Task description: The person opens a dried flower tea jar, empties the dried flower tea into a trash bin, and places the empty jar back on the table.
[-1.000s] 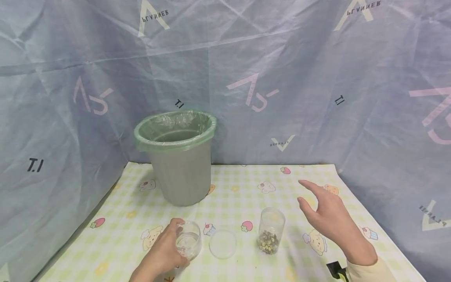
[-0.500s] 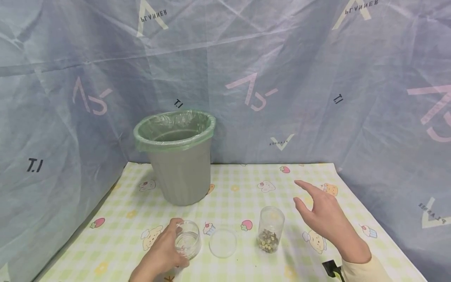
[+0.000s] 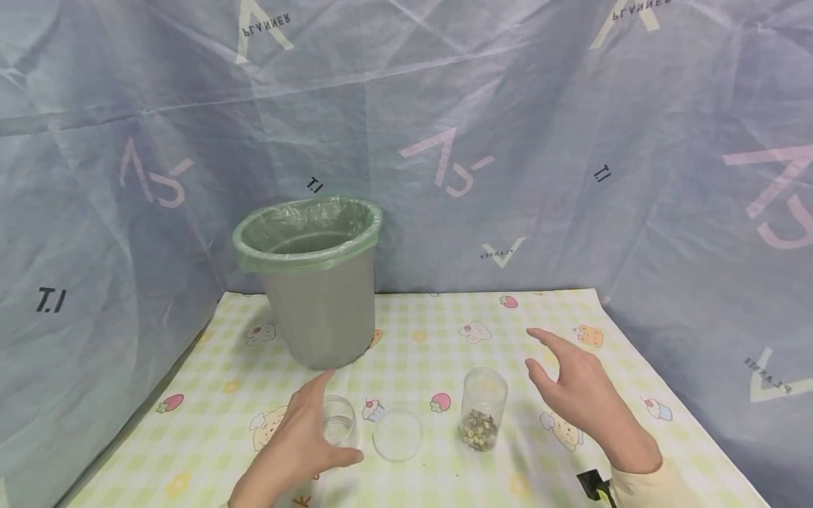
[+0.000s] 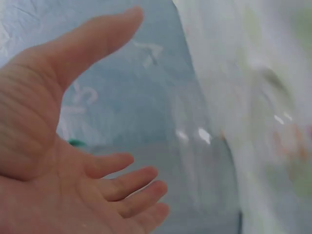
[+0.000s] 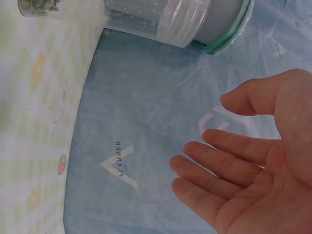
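My left hand (image 3: 297, 434) is spread beside a small clear cup (image 3: 341, 425) on the left of the table, thumb and fingers straight and apart from it. In the left wrist view the open palm faces a blurred transparent container (image 4: 192, 151). A round clear lid (image 3: 398, 437) lies flat just right of the cup. Farther right stands an uncovered clear jar (image 3: 484, 406), with dried yellowish-brown bits at its bottom. Near that jar, my right hand (image 3: 576, 391) hovers with relaxed fingers and holds nothing. The right wrist view confirms its empty palm, with the jar (image 5: 141, 22) beyond.
A grey bin (image 3: 320, 317) with a green liner stands at the back left of the table. A checked cloth (image 3: 432, 353) covers the tabletop. Blue-grey fabric (image 3: 438, 233) hangs behind and on both sides.
My left hand has let go of the clear cup and spread its fingers, leaving the cup on the table. The right hand has barely moved. The head view has shifted slightly.
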A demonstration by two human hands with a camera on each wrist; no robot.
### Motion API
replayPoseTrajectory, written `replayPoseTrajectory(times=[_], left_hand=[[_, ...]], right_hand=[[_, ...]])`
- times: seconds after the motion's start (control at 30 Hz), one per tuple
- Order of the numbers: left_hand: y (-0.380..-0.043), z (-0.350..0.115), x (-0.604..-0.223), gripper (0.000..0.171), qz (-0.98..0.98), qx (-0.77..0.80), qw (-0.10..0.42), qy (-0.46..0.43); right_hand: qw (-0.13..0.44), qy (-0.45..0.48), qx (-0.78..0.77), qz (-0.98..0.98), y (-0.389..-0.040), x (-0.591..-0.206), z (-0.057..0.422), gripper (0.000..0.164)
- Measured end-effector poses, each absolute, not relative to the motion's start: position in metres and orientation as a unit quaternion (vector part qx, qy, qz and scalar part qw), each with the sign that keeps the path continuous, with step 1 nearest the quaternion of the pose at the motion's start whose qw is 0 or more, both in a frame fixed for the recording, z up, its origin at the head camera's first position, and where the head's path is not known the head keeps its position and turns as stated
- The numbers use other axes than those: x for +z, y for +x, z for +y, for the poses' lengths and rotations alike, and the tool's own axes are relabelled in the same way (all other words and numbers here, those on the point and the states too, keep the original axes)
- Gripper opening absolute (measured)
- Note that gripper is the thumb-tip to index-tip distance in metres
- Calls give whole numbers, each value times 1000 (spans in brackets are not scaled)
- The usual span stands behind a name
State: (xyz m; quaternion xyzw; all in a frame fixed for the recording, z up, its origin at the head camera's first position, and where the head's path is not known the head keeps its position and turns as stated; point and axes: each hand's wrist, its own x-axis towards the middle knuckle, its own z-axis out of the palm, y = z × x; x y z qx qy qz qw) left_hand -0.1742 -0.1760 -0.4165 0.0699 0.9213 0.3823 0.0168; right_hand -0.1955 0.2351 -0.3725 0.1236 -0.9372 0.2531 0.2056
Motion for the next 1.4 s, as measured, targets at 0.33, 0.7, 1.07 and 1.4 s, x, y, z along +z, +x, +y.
replayPoseTrajectory(times=[0.33, 0.7, 1.07, 1.4], left_hand=[[-185, -116, -396, 114, 894, 423, 1, 148], [-191, -48, -413, 112, 848, 489, 22, 202], [-204, -10, -445, 112, 820, 542, 77, 166], [-214, 7, -466, 101, 813, 549, 96, 169]], right_hand=[[177, 125, 259, -941, -198, -382, 233, 51], [173, 132, 266, -939, -200, -388, 232, 51], [164, 131, 281, -937, -204, -394, 230, 52], [159, 127, 282, -938, -202, -398, 230, 51]])
